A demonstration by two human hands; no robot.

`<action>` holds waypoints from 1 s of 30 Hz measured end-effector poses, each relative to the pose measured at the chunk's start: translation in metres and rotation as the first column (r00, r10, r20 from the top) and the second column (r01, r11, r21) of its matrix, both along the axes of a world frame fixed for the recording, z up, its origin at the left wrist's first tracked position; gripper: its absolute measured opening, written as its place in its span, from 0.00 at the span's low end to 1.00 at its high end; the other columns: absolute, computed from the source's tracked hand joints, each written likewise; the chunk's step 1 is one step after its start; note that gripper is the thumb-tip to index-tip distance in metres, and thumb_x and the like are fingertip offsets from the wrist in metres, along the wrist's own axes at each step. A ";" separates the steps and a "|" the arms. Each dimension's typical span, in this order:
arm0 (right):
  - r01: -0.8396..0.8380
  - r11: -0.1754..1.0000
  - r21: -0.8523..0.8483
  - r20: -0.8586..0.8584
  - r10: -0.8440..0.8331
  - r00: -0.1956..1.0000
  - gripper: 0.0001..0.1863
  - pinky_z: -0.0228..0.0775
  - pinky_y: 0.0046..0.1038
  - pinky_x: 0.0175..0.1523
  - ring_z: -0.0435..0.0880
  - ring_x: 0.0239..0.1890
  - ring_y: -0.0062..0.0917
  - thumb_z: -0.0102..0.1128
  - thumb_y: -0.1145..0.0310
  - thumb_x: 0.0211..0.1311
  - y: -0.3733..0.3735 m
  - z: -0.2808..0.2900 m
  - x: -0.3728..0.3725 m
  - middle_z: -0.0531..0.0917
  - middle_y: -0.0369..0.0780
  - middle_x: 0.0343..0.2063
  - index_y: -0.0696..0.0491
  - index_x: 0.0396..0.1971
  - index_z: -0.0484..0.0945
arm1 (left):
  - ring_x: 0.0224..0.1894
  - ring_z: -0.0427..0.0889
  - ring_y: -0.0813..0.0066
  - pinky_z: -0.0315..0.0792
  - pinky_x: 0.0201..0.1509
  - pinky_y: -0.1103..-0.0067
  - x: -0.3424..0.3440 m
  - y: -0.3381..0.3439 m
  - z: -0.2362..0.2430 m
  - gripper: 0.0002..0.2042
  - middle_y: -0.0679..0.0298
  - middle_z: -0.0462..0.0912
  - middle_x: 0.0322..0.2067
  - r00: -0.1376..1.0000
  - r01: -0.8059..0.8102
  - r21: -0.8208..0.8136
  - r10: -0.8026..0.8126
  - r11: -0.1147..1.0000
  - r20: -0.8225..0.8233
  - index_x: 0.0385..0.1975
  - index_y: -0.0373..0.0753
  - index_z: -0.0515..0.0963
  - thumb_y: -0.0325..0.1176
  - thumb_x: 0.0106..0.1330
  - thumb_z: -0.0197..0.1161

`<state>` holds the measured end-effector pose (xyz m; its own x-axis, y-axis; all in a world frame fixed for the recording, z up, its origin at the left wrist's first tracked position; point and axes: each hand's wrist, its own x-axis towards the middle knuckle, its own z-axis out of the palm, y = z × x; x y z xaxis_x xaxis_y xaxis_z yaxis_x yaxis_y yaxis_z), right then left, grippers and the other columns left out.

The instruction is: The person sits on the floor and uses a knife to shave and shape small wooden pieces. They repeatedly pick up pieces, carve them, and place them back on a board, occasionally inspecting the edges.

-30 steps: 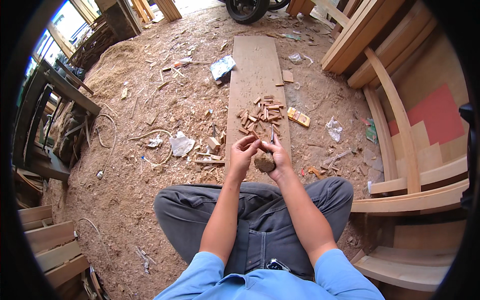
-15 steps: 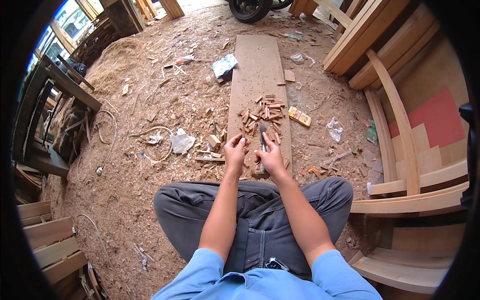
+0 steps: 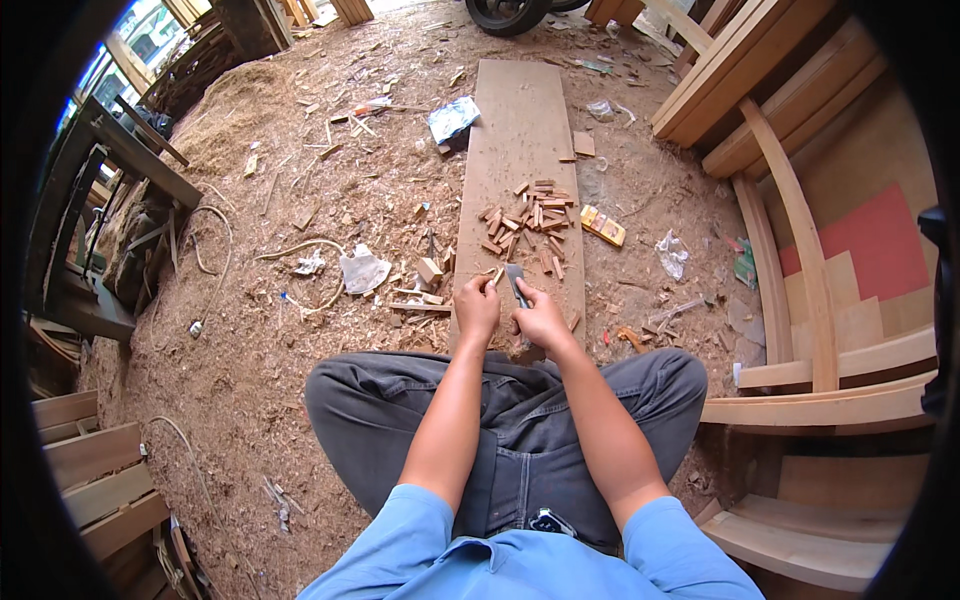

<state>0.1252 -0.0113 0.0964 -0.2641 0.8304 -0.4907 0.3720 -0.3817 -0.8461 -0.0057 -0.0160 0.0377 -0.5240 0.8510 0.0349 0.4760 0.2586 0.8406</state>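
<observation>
Between the thumb and fingers of my left hand (image 3: 477, 308) is a small pale wooden peg (image 3: 498, 276), its tip poking out at the top. My right hand (image 3: 541, 318) is wrapped round a chisel (image 3: 516, 280) whose flat grey blade points away from me, close beside the peg. Both hands are over the near end of a long brown board (image 3: 520, 120) on the ground. Just beyond them, a loose heap of small reddish-brown wood pieces (image 3: 540, 208) lies on the board.
Wood shavings cover the ground (image 3: 260, 360). A yellow packet (image 3: 602, 226) lies right of the board; a blue-white packet (image 3: 453, 118) touches its left edge. Offcuts (image 3: 428, 271) and a pale plastic scrap (image 3: 364, 269) lie left. Wooden frames (image 3: 815, 270) stand at right, a wheel (image 3: 507, 12) beyond.
The chisel's blade has tipped leftward and come nearer to my left hand. The peg's tip now shows above my left fingers, which have moved slightly right and down.
</observation>
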 end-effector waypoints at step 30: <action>0.003 1.000 -0.020 0.245 0.002 0.970 0.39 0.75 0.31 0.46 0.86 0.41 0.36 0.51 0.72 0.49 0.002 -0.012 0.013 0.84 0.55 0.45 0.52 0.68 0.65 | 0.36 0.87 0.60 0.77 0.47 0.71 0.009 -0.007 -0.029 0.10 0.58 0.88 0.33 0.989 0.151 -0.058 -0.151 0.987 -0.005 0.36 0.42 0.87 0.31 0.54 0.69</action>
<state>0.1379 -0.0096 0.0841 -0.1335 0.8198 -0.5569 0.5666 -0.3979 -0.7216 0.0032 -0.0232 0.0091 -0.3893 0.9210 -0.0114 0.5210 0.2305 0.8218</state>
